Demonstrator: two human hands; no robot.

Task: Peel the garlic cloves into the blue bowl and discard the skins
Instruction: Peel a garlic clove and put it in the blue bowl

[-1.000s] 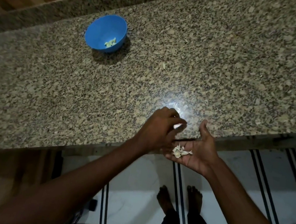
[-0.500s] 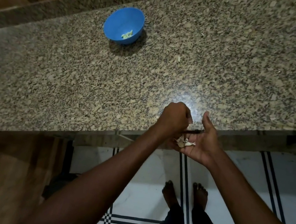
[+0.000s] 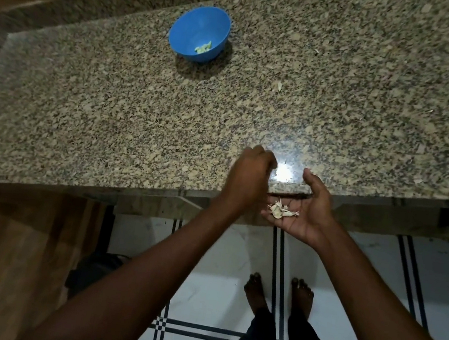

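I keep my right hand (image 3: 303, 210) cupped flat under the skins (image 3: 281, 209); left hand (image 3: 249, 178) fingers curl beside them (contents hidden, cannot tell), sweeping scraps palmward.

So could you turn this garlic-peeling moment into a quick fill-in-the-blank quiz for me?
1. The peeled pale green garlic cloves lie inside the round ____ plastic bowl.
2. The papery white garlic skins rest in the palm of the ____ hand.
3. The bowl stands on the speckled ____ countertop.
4. The left hand has its fingers ____.

Missing words: blue; right; granite; curled
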